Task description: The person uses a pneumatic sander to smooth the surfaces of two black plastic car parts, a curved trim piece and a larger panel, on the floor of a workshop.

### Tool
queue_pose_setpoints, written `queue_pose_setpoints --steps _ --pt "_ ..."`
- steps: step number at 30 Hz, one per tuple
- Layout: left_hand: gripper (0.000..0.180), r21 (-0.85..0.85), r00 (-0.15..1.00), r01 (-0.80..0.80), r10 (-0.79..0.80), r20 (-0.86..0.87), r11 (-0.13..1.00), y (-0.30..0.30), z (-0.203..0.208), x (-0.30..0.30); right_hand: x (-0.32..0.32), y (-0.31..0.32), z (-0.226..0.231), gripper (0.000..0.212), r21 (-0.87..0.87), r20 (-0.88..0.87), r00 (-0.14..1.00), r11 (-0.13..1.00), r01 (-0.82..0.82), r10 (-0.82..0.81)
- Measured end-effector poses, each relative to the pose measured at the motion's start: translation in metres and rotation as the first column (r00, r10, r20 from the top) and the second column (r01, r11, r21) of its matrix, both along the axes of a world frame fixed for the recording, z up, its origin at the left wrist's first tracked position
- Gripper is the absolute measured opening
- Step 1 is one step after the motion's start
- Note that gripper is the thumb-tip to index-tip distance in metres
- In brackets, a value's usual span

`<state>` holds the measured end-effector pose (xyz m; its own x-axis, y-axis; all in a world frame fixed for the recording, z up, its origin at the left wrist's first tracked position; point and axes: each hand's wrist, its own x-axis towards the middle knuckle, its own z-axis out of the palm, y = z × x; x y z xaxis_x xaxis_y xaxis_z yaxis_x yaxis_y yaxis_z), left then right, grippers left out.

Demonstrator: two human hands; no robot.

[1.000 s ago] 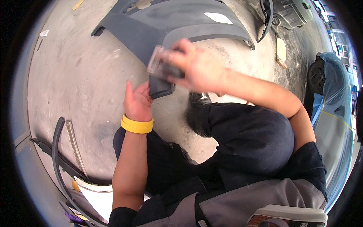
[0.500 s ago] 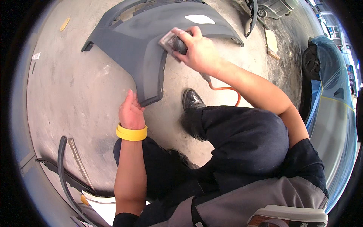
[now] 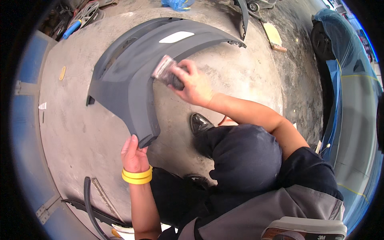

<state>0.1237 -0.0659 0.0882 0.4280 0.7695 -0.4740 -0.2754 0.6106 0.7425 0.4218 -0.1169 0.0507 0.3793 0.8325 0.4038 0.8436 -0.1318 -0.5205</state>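
A dark grey car bumper cover (image 3: pixel 140 80) lies on the floor in front of me, curving from far right down to its near end by my left hand. A bright white patch (image 3: pixel 177 37) shows on its upper part. My right hand (image 3: pixel 196 86) is wrapped round a sander (image 3: pixel 166 69) with a dark round grip and a pale, motion-blurred pad. The pad is at the bumper's inner edge; whether it touches is hard to see. With fingers closed on the bumper's near tip is my left hand (image 3: pixel 135 156), a yellow band on its wrist.
An orange hose (image 3: pixel 227 121) shows behind my right knee. Dark trim strips (image 3: pixel 89 200) lie lower left. A wooden-edged board (image 3: pixel 273 35) lies far right. Along the right side stands a car (image 3: pixel 356 132) partly under blue plastic film. Blue plastic (image 3: pixel 176 4) lies at the far edge.
The view has shifted, bringing more of the far floor and left wall into sight. The sander has turned and stays near the inner edge. My left hand keeps to the bumper's near end.
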Motion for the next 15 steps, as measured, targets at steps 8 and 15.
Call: queue_pose_setpoints --steps 8,15 --pt "0.033 -0.01 0.999 -0.018 0.018 -0.033 1.0 0.006 0.046 0.001 0.127 0.009 0.007 0.069 -0.006 -0.145 0.845 0.854 0.52 -0.515" --pt "0.033 -0.018 0.997 -0.077 0.076 -0.013 0.997 0.0 0.054 0.014 0.085 0.029 0.042 0.068 0.052 -0.111 0.946 0.949 0.31 -0.303"
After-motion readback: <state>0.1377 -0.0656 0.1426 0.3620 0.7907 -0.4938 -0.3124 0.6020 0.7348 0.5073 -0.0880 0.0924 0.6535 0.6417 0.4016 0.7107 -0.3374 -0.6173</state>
